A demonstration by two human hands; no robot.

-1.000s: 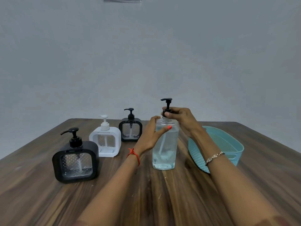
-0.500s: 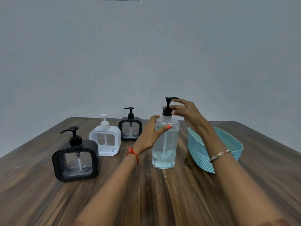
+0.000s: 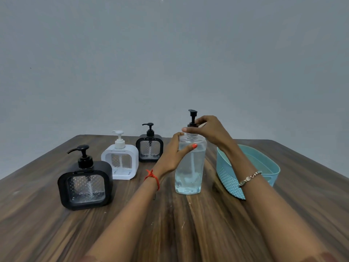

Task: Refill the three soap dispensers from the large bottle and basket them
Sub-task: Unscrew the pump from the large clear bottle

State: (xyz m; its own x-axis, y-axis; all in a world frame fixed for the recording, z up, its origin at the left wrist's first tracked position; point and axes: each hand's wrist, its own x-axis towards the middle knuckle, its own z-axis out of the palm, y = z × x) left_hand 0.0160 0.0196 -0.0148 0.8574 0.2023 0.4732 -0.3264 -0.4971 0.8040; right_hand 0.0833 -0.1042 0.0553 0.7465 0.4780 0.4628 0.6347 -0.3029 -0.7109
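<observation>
On the table (image 3: 56, 233), left hand (image 3: 172, 155) grips large bottle (image 3: 188, 174), right hand (image 3: 208, 132) apparently pinching its pump (image 3: 192, 116).

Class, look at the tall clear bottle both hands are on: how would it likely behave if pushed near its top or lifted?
The large bottle is tall on a narrow base, so a push near its pump would probably tip it. It looks mostly full of liquid, so likely heavy. Its smooth clear wall may be slippery.

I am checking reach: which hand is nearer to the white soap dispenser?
Left. The left hand grips the side of the large bottle, right of the white soap dispenser; the right hand pinches the bottle's pump, farther right.
</observation>
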